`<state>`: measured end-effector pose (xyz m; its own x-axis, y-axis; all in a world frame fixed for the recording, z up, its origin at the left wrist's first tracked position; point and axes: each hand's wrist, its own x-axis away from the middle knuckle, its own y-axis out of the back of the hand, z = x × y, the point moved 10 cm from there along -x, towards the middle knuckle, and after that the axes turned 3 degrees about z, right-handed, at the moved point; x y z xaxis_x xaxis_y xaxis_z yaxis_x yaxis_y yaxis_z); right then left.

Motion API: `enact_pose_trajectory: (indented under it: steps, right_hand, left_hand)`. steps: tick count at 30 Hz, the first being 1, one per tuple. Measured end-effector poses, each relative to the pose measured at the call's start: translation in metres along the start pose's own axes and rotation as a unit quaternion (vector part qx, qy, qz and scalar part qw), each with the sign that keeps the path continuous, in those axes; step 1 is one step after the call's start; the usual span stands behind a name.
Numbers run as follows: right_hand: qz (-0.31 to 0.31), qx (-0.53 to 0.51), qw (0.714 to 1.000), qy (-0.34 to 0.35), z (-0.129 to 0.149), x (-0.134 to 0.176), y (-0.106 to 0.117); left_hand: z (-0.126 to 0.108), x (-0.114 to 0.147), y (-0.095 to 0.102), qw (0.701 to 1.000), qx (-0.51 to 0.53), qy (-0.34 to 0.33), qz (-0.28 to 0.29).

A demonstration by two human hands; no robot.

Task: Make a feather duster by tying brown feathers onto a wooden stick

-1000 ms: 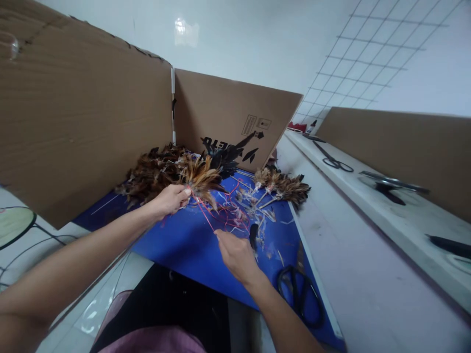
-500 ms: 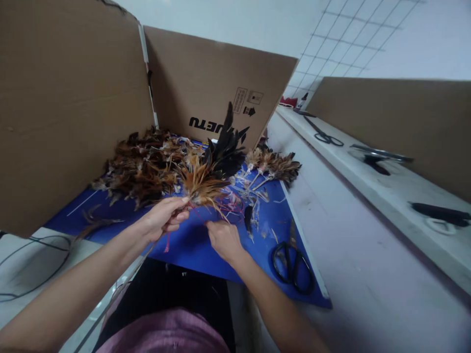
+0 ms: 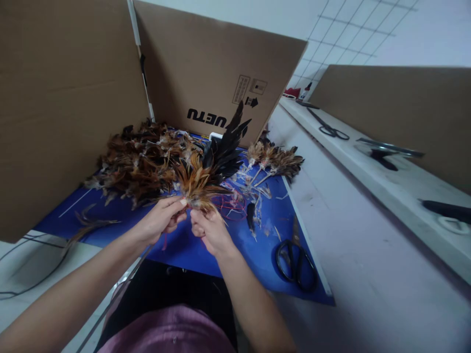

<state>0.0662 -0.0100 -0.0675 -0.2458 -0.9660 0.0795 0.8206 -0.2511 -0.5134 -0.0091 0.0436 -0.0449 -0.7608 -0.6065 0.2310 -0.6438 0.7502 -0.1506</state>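
My left hand is closed round the neck of a feather duster, its thumb pressed at the base of the feathers. Brown feathers fan out there, with long black ones pointing up and away. A thin rod runs from below this hand toward the lower left. Right beside it, my right hand is curled shut under the feathers, on a thin red string mostly hidden by the fingers. Loose red string lies tangled on the blue mat just beyond.
A large heap of brown feathers lies at the back left, smaller feather bunches at the back right. Black-handled scissors rest near the mat's right edge. Cardboard panels stand behind and left. More scissors lie on a ledge.
My right hand has moved left and slightly up, from a short way off with red string stretched between the hands, to close beside my left hand. The left hand keeps its hold.
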Motion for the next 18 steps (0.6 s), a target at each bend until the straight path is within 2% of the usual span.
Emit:
enact_pose_trajectory:
  steps: [4,8,14,18]
  right_hand:
    - [-0.073,-0.016,0.997,0.018,-0.009,-0.006,0.015]
    - [-0.107,-0.014,0.994,0.03,-0.013,-0.01,0.025]
    - [-0.103,0.061,0.991,0.064,0.006,-0.008,0.025]
    - [-0.086,0.094,0.99,0.065,0.011,-0.008,0.024]
  left_hand:
    - [0.006,0.0,-0.002,1.0,0.009,0.006,0.005]
    - [0.011,-0.001,-0.003,1.0,0.005,-0.001,-0.003]
    - [0.002,-0.001,-0.002,0.989,-0.133,-0.071,-0.005]
    - [0.002,0.003,0.0,0.988,-0.138,-0.066,-0.022]
